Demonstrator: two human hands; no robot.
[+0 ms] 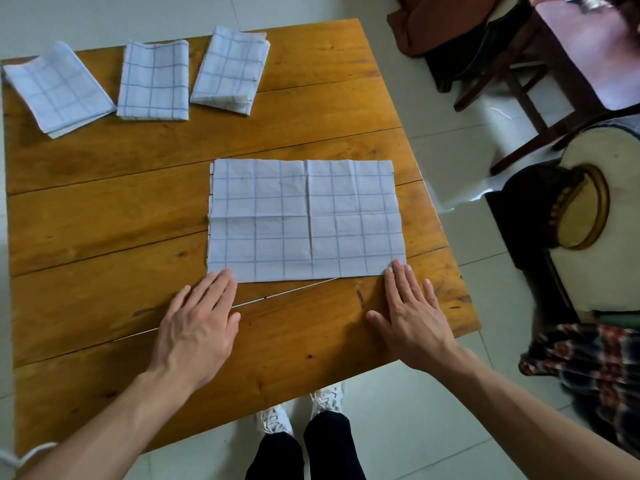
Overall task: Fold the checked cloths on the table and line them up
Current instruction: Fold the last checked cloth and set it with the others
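Both hands flat, fingers straight, gripping nothing: left hand (199, 322) and right hand (412, 315) fingertips touch near corners of pale blue checked cloth (306, 218), spread on wooden plank table (104, 216). Risk: uneven lift skews the fold; three folded checked cloths (152, 81) line the far edge.
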